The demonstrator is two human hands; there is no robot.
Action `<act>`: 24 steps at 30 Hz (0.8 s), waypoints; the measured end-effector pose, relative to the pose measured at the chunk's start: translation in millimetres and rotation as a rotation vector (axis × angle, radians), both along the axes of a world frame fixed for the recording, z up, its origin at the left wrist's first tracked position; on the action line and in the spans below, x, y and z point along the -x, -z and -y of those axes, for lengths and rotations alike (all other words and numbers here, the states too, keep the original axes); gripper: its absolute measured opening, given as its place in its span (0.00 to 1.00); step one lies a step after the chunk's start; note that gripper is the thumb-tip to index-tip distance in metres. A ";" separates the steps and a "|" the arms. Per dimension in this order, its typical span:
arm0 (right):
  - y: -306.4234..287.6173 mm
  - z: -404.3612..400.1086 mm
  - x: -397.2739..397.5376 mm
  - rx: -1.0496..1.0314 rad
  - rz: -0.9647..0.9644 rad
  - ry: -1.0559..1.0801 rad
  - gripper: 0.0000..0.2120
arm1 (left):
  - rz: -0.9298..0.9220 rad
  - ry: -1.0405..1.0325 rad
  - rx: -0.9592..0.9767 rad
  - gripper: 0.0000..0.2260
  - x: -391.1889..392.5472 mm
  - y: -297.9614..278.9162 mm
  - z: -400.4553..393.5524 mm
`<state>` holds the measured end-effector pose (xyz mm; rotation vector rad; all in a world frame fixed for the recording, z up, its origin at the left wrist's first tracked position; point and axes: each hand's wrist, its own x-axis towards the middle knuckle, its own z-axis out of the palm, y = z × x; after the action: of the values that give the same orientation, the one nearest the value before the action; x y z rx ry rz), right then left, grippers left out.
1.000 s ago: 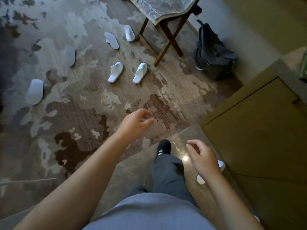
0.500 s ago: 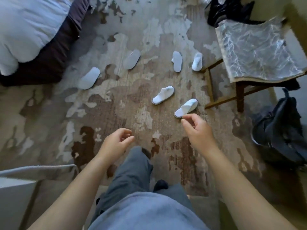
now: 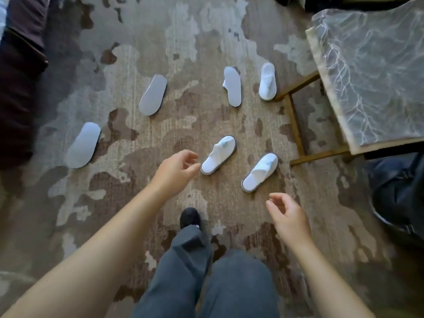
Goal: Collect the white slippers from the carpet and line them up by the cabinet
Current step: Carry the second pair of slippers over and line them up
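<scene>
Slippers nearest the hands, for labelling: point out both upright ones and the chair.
left upright slipper (image 3: 218,155), head view, toe strap.
right upright slipper (image 3: 260,172), head view, toe strap.
chair (image 3: 371,72), head view, patterned seat.

This looks like a hotel bedroom or guest room; a patterned carpet in mottled brown, beige and grey (image 3: 206,42) covers the floor; the dark edge of a bed (image 3: 18,76) shows at the far left; a wooden folding stand topped with a grey marbled fabric (image 3: 371,72) sits at the right, of the kind used as a luggage rack; a dark backpack (image 3: 399,193) rests on the floor beside it; thin white disposable slippers (image 3: 219,154) lie scattered over the carpet.
</scene>
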<state>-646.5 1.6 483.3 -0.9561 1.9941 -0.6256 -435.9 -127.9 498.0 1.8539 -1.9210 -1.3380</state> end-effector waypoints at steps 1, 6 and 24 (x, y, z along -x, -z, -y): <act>21.2 10.5 7.2 -0.020 0.005 0.031 0.09 | -0.002 0.010 -0.002 0.13 10.3 20.4 23.0; 170.3 59.3 37.5 -0.107 0.067 0.243 0.12 | 0.061 0.103 -0.025 0.14 51.9 175.7 93.6; 638.7 98.5 90.9 -0.367 -0.175 0.519 0.46 | 0.505 0.203 -0.036 0.48 76.5 650.5 106.0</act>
<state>-737.4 -97.0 -155.4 -0.2757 2.4281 -0.4299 -512.4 -233.9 -152.5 2.2295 -2.3903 -1.0211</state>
